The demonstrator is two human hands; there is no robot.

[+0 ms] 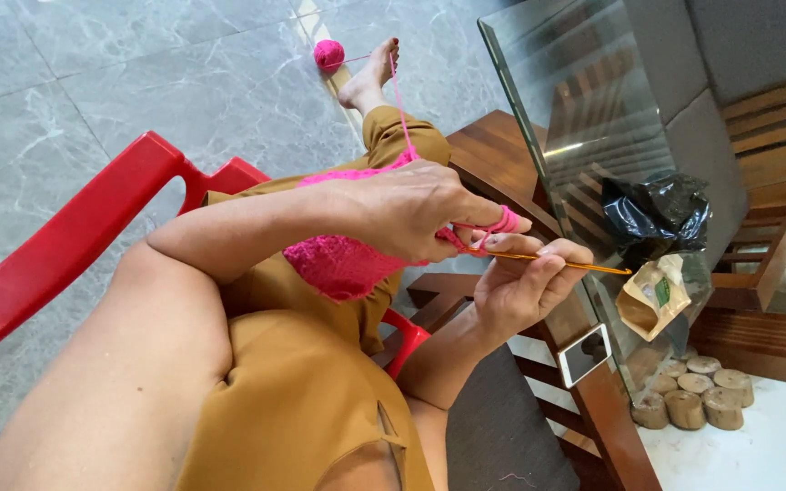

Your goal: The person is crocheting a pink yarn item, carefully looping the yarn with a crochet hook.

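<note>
Pink crochet piece (343, 264) hangs from the left hand's (402, 214) grip; right hand (525, 282) pinches a hook (561, 263).

Over on the right, a clear glass tabletop (548, 100) sits on a dark wooden frame (493, 155). On the glass lies a crumpled black plastic bag (657, 214), and just below it, touching, a tan paper pouch (652, 300) with a green patch. Nearer the edge rests a white-backed smartphone (584, 355), lying flat. Down beneath the glass, a cluster of short round wooden log pieces (693, 395) is bunched together on a pale floor. A glossy red plastic chair (75, 236) stands on grey marble floor tiles (93, 82), and slatted wooden furniture (780, 136) fills the far right.
</note>
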